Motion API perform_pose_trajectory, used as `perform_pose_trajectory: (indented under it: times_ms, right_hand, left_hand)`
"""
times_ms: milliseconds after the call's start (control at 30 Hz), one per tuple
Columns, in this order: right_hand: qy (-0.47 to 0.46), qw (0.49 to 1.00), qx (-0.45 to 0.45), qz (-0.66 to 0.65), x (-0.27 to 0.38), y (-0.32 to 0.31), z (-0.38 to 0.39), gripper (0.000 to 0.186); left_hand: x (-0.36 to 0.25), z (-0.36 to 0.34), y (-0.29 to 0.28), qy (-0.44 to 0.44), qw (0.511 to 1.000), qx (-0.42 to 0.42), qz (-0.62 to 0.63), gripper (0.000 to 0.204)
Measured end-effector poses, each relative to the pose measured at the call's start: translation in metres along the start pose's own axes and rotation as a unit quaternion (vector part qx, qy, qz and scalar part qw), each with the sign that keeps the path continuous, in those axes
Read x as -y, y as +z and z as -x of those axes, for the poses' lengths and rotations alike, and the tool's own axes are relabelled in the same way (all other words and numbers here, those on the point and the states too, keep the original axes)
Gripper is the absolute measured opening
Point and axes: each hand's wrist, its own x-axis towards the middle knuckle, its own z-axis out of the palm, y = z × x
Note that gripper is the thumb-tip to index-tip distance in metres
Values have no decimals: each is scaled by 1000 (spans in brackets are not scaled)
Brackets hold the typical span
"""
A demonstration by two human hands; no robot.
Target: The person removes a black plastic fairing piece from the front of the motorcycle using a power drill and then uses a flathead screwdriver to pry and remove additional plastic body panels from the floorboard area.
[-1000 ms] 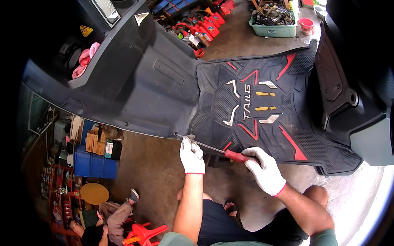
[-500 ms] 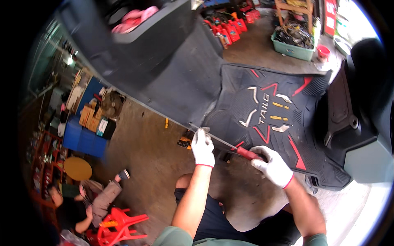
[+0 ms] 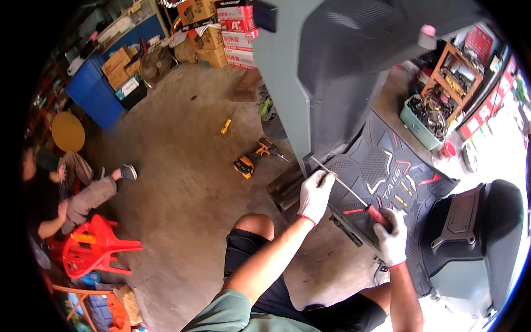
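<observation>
My right hand (image 3: 391,239), in a white glove with a red cuff, wraps round the red handle of a long screwdriver (image 3: 377,214). Its thin metal shaft slants up to the left, and the tip lies by the lower edge of the scooter's dark front panel (image 3: 345,105). Gloved the same way, my left hand (image 3: 315,195) is closed with its fingertips at the shaft near the tip. Beneath the tool is the scooter's black floor mat (image 3: 379,149), patterned in red, white and yellow. Just what the tip touches is too small to tell.
An orange and black cordless drill (image 3: 257,157) and a yellow tool (image 3: 226,126) lie on the concrete floor. The scooter seat (image 3: 481,221) rises at right. A person (image 3: 83,191) sits at far left near a red plastic stool (image 3: 94,243). A green bin (image 3: 423,124) stands beyond the scooter.
My view has swung left, so the scooter appears turned and the drill is fully visible. Both hands stay on the screwdriver, the right on its handle and the left near its tip.
</observation>
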Motion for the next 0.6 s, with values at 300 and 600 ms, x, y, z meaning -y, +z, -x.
perform_pose_trajectory:
  times_ms: [300, 600]
  right_hand:
    - [310, 903, 74, -288, 1, -13, 2, 22]
    - [407, 723, 151, -538, 12, -6, 9, 41]
  left_hand:
    - [-9, -6, -12, -31, 997, 53, 39, 23]
    - [0, -9, -20, -41, 991, 79, 103, 25]
